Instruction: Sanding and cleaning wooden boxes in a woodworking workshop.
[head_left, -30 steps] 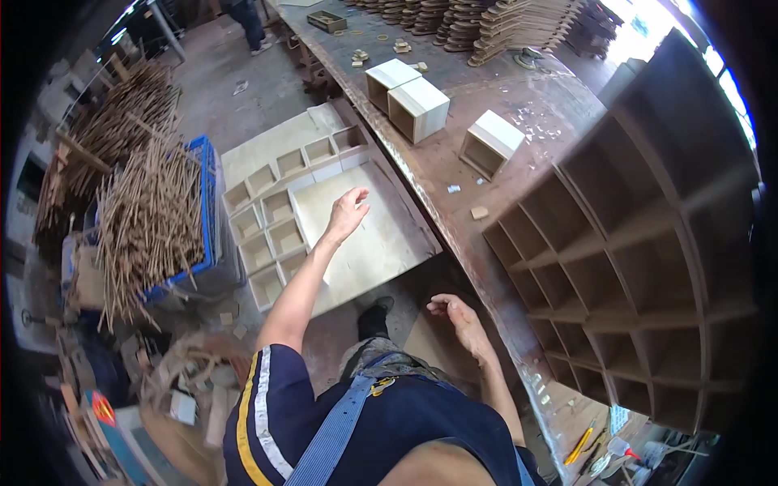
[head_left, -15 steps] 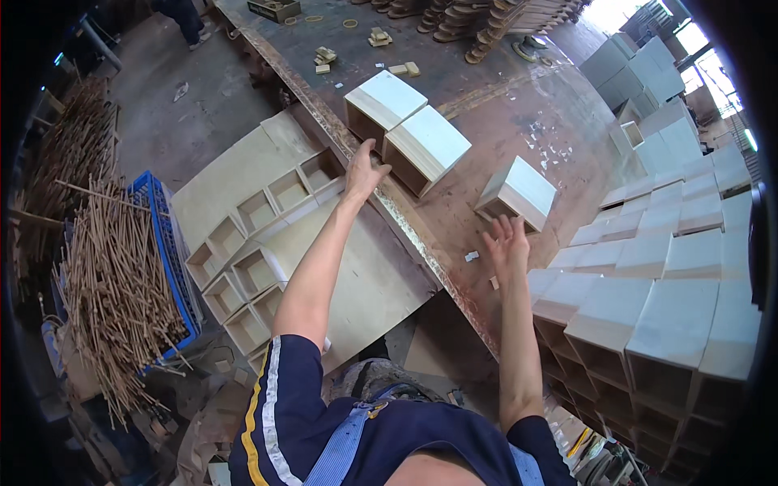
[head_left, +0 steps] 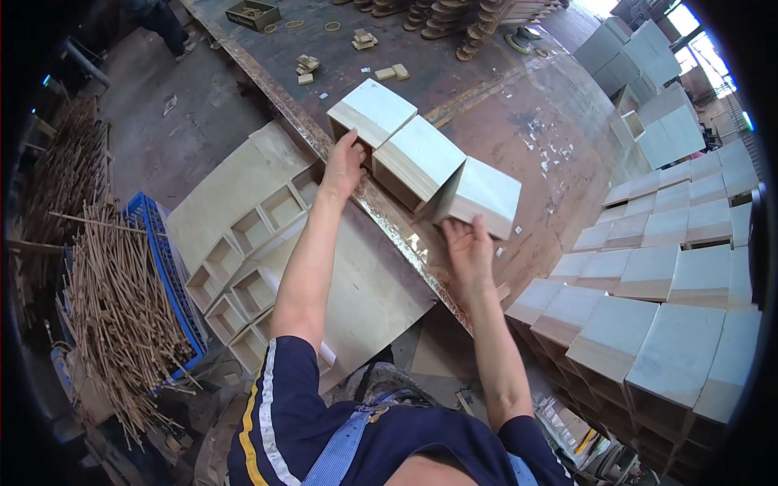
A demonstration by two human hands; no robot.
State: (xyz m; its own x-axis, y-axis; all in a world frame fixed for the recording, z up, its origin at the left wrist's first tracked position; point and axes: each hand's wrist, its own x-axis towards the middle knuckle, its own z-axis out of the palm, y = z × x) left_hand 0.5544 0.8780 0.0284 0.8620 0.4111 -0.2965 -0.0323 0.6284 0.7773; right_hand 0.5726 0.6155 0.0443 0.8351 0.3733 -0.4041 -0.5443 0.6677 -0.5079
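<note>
Three pale wooden boxes with whitish tops stand in a slanting row on the worktable. My left hand is at the near, hollow side of the far-left box, its fingers parted and resting against the box's edge. The middle box sits close beside it, untouched. My right hand has hold of the near-right box at its near side, fingers on its lower edge. That box stands slightly askew, with one corner against the middle box.
Stacked wooden boxes fill the right side. Left of the table edge lies a pale board with small open compartments. A blue crate of thin sticks stands farther left. Small wooden blocks lie on the far table.
My right hand has brought the near-right box leftward across the table, up to the middle box. My left hand has come against the far-left box. The view has shifted slightly.
</note>
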